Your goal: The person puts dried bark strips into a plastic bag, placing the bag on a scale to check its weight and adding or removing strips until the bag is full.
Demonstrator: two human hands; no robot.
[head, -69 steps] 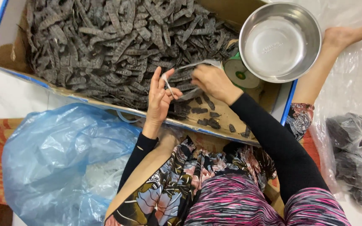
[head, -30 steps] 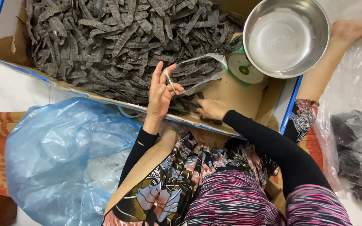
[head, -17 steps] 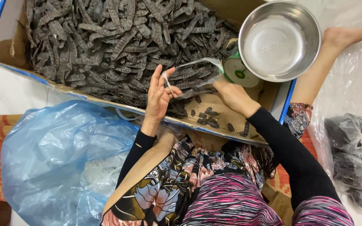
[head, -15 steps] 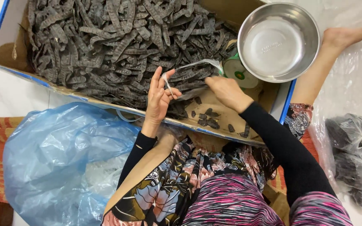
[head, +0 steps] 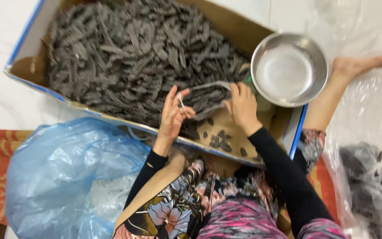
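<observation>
Right hand point(head: 243, 106) has shifted back a bit toward the left since 0.5 s ago, now over the near part of the cardboard box point(head: 27, 66); steel bowl point(head: 289, 68) unmoved on box's right corner. Left hand point(head: 173, 114): grip closed, thumb + forefinger pinching one end of a thin pale strip point(head: 208, 85). Strip arcs across to the right hand, fingers curled shut on its other end. Both hands sit above the heap of dark grey strips point(head: 133, 57) filling the box. Blue plastic bag point(head: 67, 172) near left elbow; clear bag w/ dark pieces point(head: 372, 186) at right.
</observation>
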